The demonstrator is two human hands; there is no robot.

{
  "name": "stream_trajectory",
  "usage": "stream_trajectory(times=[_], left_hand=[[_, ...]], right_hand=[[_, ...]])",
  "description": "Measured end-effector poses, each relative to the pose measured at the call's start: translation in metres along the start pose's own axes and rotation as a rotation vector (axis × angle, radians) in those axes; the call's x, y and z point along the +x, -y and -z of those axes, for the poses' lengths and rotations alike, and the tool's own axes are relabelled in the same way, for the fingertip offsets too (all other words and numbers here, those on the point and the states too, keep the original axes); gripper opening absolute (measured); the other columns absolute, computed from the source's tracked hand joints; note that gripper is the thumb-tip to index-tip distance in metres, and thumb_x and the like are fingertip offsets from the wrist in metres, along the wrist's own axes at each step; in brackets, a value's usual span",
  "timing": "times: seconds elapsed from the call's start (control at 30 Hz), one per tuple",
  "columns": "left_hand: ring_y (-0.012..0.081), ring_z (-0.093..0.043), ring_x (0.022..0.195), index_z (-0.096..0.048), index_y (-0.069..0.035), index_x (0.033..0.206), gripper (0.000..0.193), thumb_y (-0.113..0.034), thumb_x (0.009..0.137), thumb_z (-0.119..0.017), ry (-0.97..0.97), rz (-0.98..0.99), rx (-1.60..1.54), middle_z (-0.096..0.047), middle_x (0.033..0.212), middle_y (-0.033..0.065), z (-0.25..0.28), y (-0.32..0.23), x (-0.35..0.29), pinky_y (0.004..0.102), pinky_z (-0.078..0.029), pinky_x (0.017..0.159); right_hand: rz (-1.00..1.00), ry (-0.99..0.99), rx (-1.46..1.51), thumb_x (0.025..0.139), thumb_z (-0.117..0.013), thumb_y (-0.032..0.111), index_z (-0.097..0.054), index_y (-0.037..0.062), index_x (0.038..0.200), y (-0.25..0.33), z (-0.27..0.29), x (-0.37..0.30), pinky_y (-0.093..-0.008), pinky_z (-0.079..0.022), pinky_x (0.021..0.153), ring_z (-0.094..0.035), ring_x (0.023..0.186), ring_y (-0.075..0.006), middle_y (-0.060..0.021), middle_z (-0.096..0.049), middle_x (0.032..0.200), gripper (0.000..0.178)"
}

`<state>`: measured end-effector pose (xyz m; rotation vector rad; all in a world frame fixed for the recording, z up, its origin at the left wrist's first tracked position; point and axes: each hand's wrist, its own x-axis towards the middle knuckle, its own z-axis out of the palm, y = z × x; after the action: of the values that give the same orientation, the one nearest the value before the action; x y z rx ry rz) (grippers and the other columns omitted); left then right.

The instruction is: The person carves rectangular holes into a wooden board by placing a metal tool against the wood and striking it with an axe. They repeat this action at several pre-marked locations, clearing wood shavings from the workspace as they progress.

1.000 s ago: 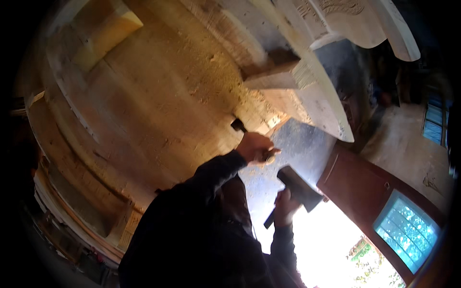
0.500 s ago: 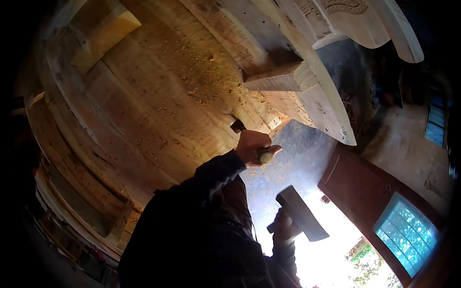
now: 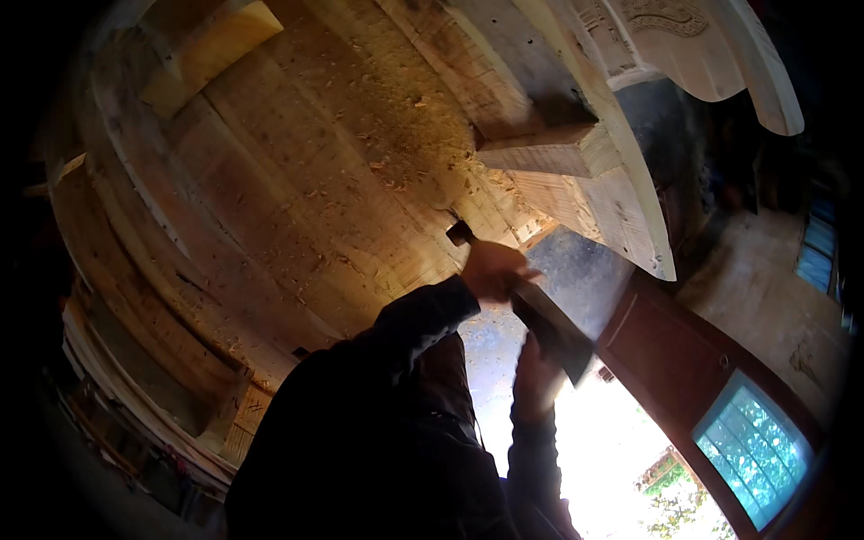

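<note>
My left hand is closed around a chisel, low over a square mortise in a broad wooden panel. Its blade end reaches to the hole; the handle's butt is now covered by a hatchet head. That hatchet is gripped in my right hand, slightly blurred. The hatchet's blunt end is right at the chisel's butt, though whether they touch I cannot tell. Most of the hatchet's handle is hidden by my hand.
Wood chips and sawdust lie over the panel. A thick beam with a projecting block stands beyond my hands. Carved pale wood is at the upper right, a red-brown door at the right, and stacked boards at the left.
My right hand has swung the hatchet up and leftward, from below and apart to the chisel's butt. My left hand keeps its grip at the mortise. The whole view has shifted slightly.
</note>
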<state>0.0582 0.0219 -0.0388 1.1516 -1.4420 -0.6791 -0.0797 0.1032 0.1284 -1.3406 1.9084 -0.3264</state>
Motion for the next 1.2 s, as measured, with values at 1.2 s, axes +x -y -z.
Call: stream_trajectory(times=[1.2], left_hand=[[0.0288, -0.046, 0.044, -0.043, -0.012, 0.054, 0.049, -0.018, 0.081, -0.083, -0.084, 0.054, -0.055, -0.042, 0.052, 0.0108, 0.015, 0.004, 0.009, 0.0407, -0.033, 0.044]], right_hand=[[0.266, -0.142, -0.075, 0.096, -0.062, 0.019, -0.065, 0.0007, 0.087, -0.002, -0.023, 0.034, -0.0378, -0.047, 0.054, -0.06, 0.059, -0.0203, -0.0091, -0.062, 0.07, 0.02]])
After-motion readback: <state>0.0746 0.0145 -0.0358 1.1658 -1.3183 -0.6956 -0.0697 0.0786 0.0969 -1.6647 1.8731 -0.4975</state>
